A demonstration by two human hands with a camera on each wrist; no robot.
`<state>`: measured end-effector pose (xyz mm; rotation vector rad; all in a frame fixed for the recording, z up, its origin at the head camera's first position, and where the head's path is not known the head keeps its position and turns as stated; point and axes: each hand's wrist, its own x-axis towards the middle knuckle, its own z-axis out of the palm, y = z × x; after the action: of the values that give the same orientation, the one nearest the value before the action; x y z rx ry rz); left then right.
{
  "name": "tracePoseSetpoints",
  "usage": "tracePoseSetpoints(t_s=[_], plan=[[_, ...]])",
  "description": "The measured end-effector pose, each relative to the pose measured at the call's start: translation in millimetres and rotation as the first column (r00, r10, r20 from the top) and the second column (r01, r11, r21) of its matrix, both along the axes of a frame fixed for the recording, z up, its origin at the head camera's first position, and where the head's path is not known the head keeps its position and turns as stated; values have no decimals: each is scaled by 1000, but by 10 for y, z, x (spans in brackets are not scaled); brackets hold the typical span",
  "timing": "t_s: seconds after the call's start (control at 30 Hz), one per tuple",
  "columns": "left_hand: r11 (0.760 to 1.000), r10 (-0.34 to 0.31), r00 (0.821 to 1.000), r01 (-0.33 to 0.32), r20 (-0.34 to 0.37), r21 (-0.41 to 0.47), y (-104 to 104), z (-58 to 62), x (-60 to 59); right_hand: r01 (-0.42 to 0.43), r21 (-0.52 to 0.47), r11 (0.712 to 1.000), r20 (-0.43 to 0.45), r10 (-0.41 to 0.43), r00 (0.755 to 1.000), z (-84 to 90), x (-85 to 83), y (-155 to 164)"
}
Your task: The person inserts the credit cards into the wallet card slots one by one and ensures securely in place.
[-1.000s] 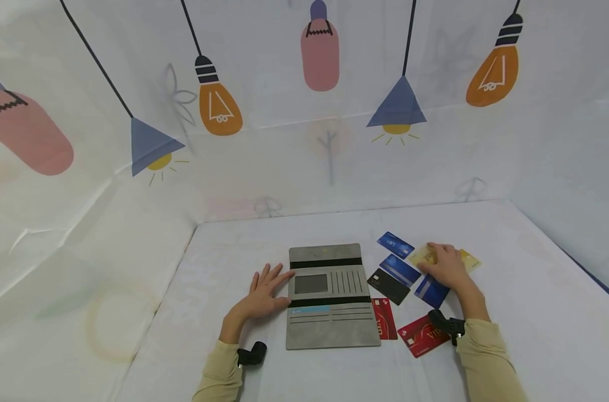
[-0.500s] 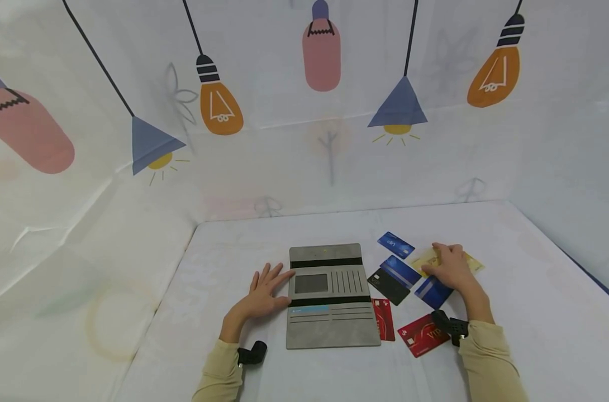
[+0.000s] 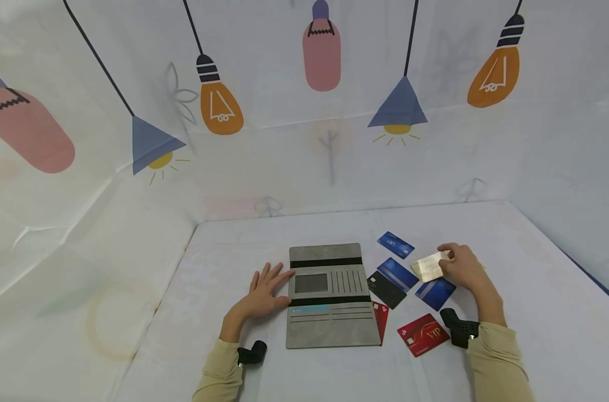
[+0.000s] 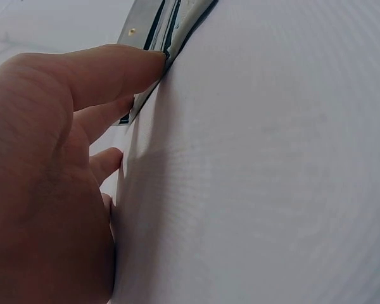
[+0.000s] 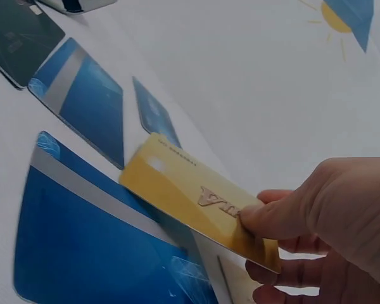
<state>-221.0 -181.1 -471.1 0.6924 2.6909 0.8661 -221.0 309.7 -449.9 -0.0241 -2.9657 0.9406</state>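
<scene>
An unfolded grey wallet [image 3: 333, 329] lies flat, with card slots, a window pocket and black bands. At its left edge my left hand [image 3: 261, 300] rests with fingers spread, thumb and index finger touching the edge. My right hand [image 3: 462, 269] pinches a gold card [image 3: 429, 267] between thumb and fingers. In the right wrist view this gold card [image 5: 183, 190] is tilted up off the table, with raised letters partly under the thumb. Another yellowish card [image 3: 413, 269] shows only slightly beneath it. A blue striped card [image 3: 436, 293] lies just below the right hand.
Left of the right hand lie another blue striped card [image 3: 398, 272], a black card [image 3: 386, 290] partly overlapped by it, and a small blue card [image 3: 396, 244]. One red card [image 3: 423, 335] lies nearer; another red card [image 3: 381, 319] is partly under the wallet. A printed cloth wall [image 3: 284, 167] stands behind.
My right hand has moved slightly right and raised the gold card. The black card and its neighbouring blue card have shifted a little, and less of the red card beside the wallet shows. The left hand stays put.
</scene>
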Motion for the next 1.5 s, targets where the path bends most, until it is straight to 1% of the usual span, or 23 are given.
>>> tracePoseSetpoints(t_s=[0.07,0.23,0.4,0.57,0.67,0.73,0.93,0.97,1.1,1.17,1.33,1.5], plan=[[1000,-1,1000,1,-3,-4,0,-1,-2,8,-19,1000,17,-7,1000,10,9,27],[1000,-4,1000,4,-9,-7,0,0,-9,43,-43,998,93,-38,995,43,30,57],[1000,-2,1000,2,-15,-7,-1,-9,-14,36,-86,996,117,-25,993,127,73,27],[1000,-2,1000,2,-11,-11,-6,-22,-14,22,-126,992,100,-10,995,209,132,-20],[1000,-2,1000,2,-5,-5,-6,-24,-13,13,-144,989,74,-2,997,210,129,-42],[1000,-2,1000,2,-3,-1,-6,-23,-11,20,-147,989,51,-13,999,189,110,-61],[1000,4,1000,-4,-10,-10,-3,-28,-15,-25,-180,983,10,28,1000,154,60,-121],[1000,6,1000,-6,-11,-12,-2,-29,-17,-40,-185,982,15,43,999,167,60,-139],[1000,10,1000,-10,-14,-15,-1,-26,-22,-52,-176,983,13,55,998,204,70,-219],[1000,10,1000,-10,-16,-15,-2,-27,-22,-56,-175,983,32,62,998,252,86,-290],[1000,7,1000,-7,-19,-13,-3,-28,-12,-78,-159,984,27,84,996,265,83,-397],[1000,9,1000,-9,-21,-16,6,-22,-4,-104,-180,978,20,109,994,261,72,-488]])
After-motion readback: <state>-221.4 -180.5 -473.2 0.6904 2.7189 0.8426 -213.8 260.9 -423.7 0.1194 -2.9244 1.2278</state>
